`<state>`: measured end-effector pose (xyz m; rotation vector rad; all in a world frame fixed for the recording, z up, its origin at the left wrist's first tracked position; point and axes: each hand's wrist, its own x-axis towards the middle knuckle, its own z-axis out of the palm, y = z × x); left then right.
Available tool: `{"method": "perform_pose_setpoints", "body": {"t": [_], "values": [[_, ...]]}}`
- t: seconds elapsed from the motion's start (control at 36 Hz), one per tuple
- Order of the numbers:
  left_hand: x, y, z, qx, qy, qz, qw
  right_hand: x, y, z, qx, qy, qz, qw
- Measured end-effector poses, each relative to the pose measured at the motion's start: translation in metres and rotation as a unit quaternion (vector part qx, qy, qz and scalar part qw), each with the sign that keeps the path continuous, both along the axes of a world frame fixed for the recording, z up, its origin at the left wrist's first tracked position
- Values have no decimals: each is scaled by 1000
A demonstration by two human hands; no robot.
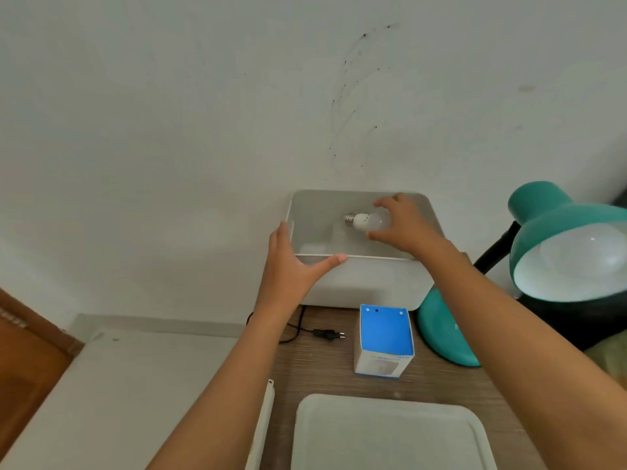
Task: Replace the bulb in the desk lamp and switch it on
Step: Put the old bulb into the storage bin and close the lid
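Note:
A white bulb (364, 221) with a metal screw base lies sideways inside a white bin (366, 283) against the wall. My right hand (403, 225) reaches into the bin and its fingers close around the bulb's round end. My left hand (295, 262) rests spread on the bin's near left corner, thumb along the rim. A teal desk lamp (556, 218) stands at the right, with a white bulb (583, 252) showing inside its shade. Its teal base (444, 330) sits beside the bin.
A blue and white bulb box (385, 340) stands on the wooden desk in front of the bin. A black cord with an unplugged plug (327, 334) lies left of the box. The white bin lid (390, 432) lies at the near edge.

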<state>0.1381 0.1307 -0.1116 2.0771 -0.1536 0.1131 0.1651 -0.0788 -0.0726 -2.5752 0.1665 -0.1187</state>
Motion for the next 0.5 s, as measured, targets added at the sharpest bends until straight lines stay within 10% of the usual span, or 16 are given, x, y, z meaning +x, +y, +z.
{"method": "perform_pose_setpoints", "body": {"t": [0.5], "values": [[0,2,1,13,9,-2,1000,6,7,7,-11,-32,-61,998]]}}
